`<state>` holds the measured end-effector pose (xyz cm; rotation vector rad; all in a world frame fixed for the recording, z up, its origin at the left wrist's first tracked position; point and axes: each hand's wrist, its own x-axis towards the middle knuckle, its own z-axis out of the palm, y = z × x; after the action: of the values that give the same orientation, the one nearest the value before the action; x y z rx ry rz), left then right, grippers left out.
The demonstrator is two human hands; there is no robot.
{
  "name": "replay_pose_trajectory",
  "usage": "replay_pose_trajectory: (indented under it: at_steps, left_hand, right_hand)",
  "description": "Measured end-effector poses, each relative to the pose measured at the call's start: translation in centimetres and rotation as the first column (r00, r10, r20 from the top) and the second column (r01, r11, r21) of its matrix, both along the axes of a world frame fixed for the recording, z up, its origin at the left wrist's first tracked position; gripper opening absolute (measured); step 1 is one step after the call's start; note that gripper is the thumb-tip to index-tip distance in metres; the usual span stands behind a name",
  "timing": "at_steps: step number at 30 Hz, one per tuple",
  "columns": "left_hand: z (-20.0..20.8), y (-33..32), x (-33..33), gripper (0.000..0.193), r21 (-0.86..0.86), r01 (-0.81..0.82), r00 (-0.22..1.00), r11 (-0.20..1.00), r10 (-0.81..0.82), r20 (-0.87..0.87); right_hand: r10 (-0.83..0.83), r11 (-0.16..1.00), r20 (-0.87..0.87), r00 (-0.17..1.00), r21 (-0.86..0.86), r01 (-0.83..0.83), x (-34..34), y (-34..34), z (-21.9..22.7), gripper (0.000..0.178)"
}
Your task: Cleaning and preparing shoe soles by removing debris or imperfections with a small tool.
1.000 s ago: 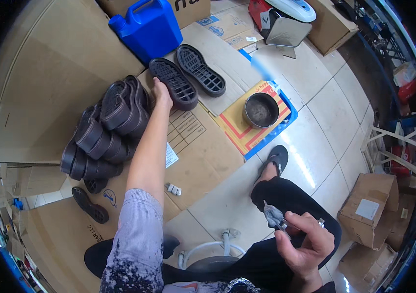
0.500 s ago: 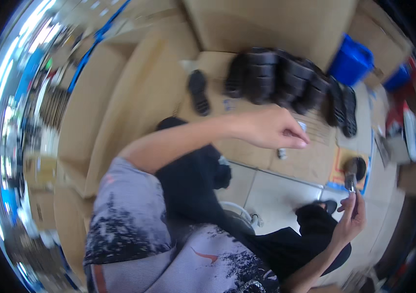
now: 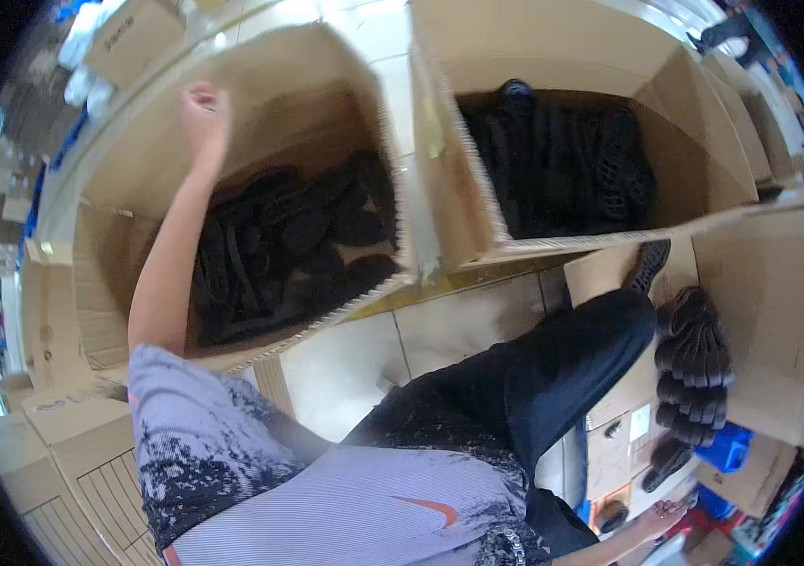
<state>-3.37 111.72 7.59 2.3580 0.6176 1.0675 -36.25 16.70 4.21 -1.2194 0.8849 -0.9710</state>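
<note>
My left hand (image 3: 206,123) is raised over the far left part of an open cardboard box (image 3: 100,283). Its fingers are curled in, and nothing shows in them. Dark shoe soles (image 3: 307,231) lie heaped inside that box, below and to the right of the hand. At the lower right, my right hand (image 3: 664,519) is closed; what it holds is too small and blurred to name. Near it a round dark object (image 3: 612,515) rests on an orange-edged patch. Above that hand, nested stacks of dark soles (image 3: 694,354) stand on cardboard.
A second open box (image 3: 704,160) with more dark soles stands at the far right. One single sole (image 3: 648,266) lies near my knee. A small blue bin (image 3: 726,447) sits beside the stacks. Closed cartons (image 3: 91,424) are at the lower left. Pale floor tiles (image 3: 345,368) show between.
My view has swung left, bringing the two boxes of soles into sight. My left hand has moved from beside the sole stacks to over the left box.
</note>
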Motion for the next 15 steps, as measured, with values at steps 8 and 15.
replay_pose_trajectory:
  at_steps: [8,15]
  left_hand:
    - [-35.0,9.2,-13.5,0.051,-0.293,0.465,-0.087,0.835,-0.287,-0.954]
    - [-43.9,-4.5,-13.8,0.05,-0.084,0.654,0.32,0.752,-0.376,-0.87]
  right_hand:
    - [0.243,0.97,-0.102,0.965,0.058,-0.238,9.0,1.5,0.2,0.03]
    - [-0.067,0.989,-0.243,0.968,-0.147,0.032,2.8,4.7,5.6,0.035]
